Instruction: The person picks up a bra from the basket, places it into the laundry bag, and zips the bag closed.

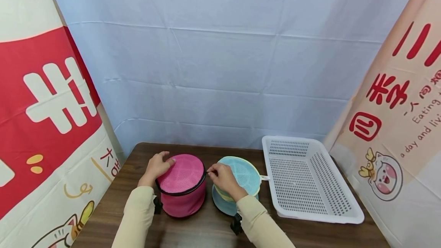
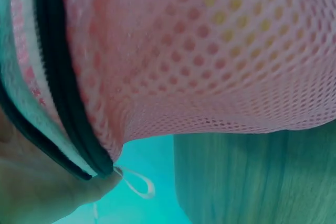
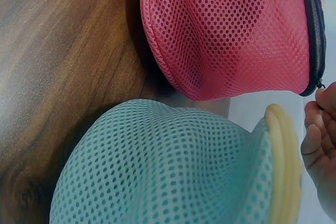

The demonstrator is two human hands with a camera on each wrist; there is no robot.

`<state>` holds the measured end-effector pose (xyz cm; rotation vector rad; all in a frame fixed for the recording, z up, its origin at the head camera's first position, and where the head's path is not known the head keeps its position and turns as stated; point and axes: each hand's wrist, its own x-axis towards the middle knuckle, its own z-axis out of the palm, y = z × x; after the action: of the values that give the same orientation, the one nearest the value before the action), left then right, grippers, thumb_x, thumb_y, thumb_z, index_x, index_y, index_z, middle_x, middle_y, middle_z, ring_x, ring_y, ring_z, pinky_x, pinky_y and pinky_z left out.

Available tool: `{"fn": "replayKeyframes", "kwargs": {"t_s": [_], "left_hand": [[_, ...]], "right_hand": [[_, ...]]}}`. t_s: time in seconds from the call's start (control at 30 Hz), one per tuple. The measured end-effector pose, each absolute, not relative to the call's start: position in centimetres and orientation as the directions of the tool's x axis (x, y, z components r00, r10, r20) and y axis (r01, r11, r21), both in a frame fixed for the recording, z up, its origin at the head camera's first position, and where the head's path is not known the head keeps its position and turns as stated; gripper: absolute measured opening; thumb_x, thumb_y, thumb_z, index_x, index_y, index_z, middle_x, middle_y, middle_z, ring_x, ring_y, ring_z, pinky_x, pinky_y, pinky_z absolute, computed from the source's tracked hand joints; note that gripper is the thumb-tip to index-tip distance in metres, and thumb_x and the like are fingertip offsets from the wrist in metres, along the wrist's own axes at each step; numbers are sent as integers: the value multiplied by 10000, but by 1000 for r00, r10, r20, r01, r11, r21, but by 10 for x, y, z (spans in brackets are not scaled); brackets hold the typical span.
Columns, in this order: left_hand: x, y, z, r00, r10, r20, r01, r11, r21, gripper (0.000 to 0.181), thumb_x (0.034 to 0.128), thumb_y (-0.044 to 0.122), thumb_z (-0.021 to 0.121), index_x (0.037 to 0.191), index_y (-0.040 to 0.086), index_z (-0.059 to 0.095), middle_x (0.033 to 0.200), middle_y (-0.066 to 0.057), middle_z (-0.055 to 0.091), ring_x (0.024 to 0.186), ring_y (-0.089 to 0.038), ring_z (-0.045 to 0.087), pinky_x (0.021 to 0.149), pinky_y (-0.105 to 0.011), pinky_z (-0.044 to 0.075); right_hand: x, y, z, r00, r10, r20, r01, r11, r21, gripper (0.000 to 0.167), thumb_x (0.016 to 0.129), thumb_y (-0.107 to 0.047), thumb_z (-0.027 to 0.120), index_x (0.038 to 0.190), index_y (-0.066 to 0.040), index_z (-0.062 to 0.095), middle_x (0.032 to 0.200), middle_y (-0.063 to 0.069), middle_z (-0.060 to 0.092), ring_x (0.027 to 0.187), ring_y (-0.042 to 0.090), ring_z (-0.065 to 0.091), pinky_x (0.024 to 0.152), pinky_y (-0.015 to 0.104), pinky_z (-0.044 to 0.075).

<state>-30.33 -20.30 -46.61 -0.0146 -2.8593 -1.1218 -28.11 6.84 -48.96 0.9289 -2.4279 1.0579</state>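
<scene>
A round pink mesh laundry bag (image 1: 182, 202) with a black zip around its lid stands upright on the table. My left hand (image 1: 158, 169) holds its lid rim at the left, thumb lying over the top. On the bag's right side my right hand (image 1: 223, 179) pinches the zip pull; the right wrist view shows the fingertips at the black zip (image 3: 315, 30). A white loop (image 2: 144, 184) hangs by the rim in the left wrist view. Beneath my right forearm stands a blue mesh laundry bag (image 1: 246, 175) with yellow trim, partly hidden.
A white perforated plastic basket (image 1: 275, 186) stands at the right of the brown wooden table (image 1: 193, 236). The blue bag's white tag (image 1: 265, 178) reaches the basket's edge. A pale cloth (image 1: 220, 68) hangs behind, with printed cloths at both sides.
</scene>
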Motion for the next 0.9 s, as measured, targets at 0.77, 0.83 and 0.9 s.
{"fn": "replayKeyframes", "kwargs": {"t_s": [0.77,0.83,0.9], "left_hand": [[-305,-208,-452,-995,75,-58,0,613,790,386,945,211,502,1225,-51,544,1215,-238,523,1116,-366,476,904,-493,377],[-305,-207,-452,-996,57,-69,-22,588,808,376,944,221,501,1196,-51,565,1184,-224,543,1075,-343,502,879,-470,399],[-305,-206,-451,-996,42,-84,-46,558,828,356,938,221,507,1154,-50,591,1127,-203,569,1002,-310,536,830,-438,431]], "right_hand": [[-278,63,-479,-791,-413,451,-611,559,-560,53,841,-30,641,856,-45,690,758,-3,596,608,73,498,548,222,421],[-277,63,-478,-795,-408,449,-606,560,-565,52,842,-33,641,854,-44,690,757,-3,596,609,75,500,549,221,421],[-277,63,-478,-799,-406,444,-602,559,-571,54,846,-33,637,857,-40,690,758,-3,594,611,77,504,550,223,423]]}}
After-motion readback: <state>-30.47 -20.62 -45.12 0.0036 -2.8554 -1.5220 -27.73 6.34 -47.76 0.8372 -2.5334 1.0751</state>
